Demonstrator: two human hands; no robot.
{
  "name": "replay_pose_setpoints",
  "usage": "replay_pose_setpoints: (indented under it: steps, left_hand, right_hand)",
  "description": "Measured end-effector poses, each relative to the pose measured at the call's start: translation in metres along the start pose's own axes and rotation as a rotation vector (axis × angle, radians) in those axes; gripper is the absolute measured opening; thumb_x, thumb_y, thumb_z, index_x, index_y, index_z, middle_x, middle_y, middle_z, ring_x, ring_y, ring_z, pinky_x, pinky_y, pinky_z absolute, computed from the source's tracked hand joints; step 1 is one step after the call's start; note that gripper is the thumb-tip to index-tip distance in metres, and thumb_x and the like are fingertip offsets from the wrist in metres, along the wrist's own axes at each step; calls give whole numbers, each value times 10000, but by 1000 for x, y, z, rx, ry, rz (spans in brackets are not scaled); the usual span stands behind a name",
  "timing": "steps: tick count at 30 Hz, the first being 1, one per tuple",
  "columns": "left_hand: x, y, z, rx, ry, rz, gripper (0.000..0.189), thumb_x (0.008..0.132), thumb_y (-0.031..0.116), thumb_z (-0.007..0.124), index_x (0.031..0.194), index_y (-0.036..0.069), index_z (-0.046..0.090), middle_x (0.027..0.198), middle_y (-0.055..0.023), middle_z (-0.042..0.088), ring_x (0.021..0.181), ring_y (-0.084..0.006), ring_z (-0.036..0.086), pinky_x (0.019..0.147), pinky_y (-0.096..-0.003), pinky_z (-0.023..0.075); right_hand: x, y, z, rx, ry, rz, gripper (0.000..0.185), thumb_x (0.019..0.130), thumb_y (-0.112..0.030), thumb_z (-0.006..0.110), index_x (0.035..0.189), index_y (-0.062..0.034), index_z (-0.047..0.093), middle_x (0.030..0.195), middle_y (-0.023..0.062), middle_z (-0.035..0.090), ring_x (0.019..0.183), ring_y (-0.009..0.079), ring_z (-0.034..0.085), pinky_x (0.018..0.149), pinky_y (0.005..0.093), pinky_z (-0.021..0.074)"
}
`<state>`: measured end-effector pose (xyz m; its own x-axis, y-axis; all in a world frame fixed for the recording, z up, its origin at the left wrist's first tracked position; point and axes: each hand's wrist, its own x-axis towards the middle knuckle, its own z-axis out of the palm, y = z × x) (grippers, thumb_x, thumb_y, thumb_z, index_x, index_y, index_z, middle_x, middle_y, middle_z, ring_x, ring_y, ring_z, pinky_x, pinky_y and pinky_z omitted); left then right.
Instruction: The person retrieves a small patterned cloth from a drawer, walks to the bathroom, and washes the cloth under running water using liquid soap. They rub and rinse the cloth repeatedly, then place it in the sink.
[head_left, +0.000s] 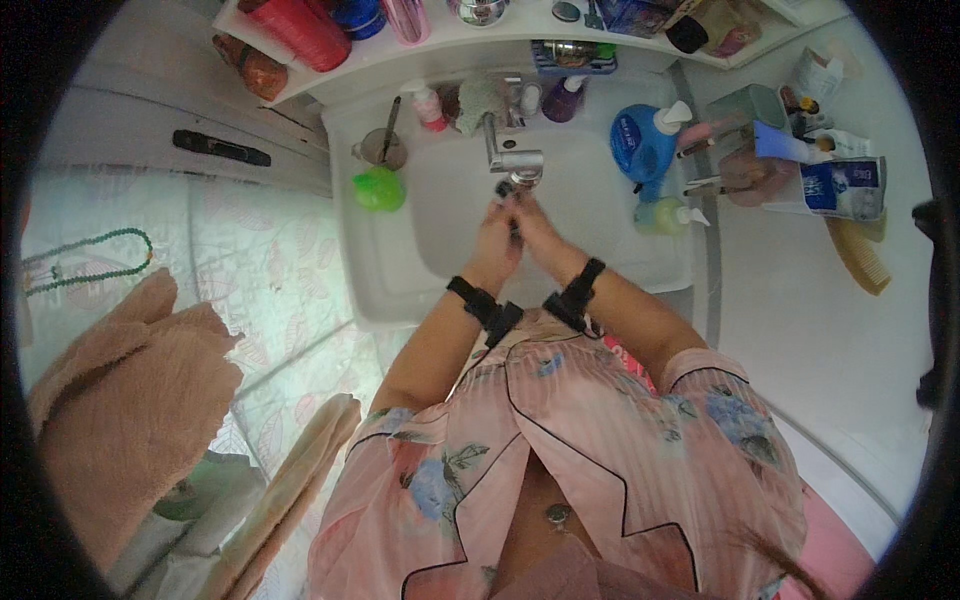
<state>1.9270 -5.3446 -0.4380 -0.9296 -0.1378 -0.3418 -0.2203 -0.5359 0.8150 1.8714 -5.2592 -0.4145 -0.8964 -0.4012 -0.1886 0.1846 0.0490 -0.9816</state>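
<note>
In the white sink basin (435, 232), both of my hands meet just below the chrome faucet (517, 160). My left hand (496, 238) and my right hand (534, 225) are pressed close together around a small dark object (505, 189). Its top end pokes out past my fingertips under the spout, and another dark bit shows between the palms. Motion blur and the fingers hide what it is. Whether water is running cannot be made out. A black strap with a small box sits on each wrist.
Left on the rim are a bright green item (379, 189) and a cup (384, 148) holding a brush. At right stand a blue pump bottle (643, 139), a yellowish pump bottle (669, 216) and a comb (859, 255). A loaded shelf (442, 37) overhangs the back.
</note>
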Motion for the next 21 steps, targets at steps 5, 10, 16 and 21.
replay_pose_setpoints:
  steps: [5,10,16,21]
  left_hand:
    - [-1,11,-6,-225,-65,-148,275,921,34,485,1194,60,466,1103,-87,553,1017,-220,555,849,-354,489]
    - [-20,40,17,-360,89,-300,339,893,74,575,1209,69,450,1164,-94,514,1107,-235,513,881,-389,482]
    - [-13,62,-3,-285,-227,-486,388,832,64,633,1179,76,461,1098,-110,539,1013,-210,555,793,-395,512]
    - [-5,56,-5,103,-365,-514,318,793,141,663,1074,90,523,911,-46,575,763,-147,550,653,-292,476]
  right_hand:
    - [-7,6,7,63,23,116,350,912,-299,553,1145,-39,525,1062,81,579,916,189,550,769,334,467]
    - [8,-3,-21,307,64,346,287,911,-176,548,1156,-29,529,967,66,600,862,161,554,696,331,477]
    - [5,-20,-16,422,-244,380,184,928,-117,518,1091,-45,565,978,51,586,853,142,544,761,301,465]
    - [18,-12,-10,67,-292,286,205,949,-209,513,1041,-45,595,938,12,548,810,116,487,727,270,426]
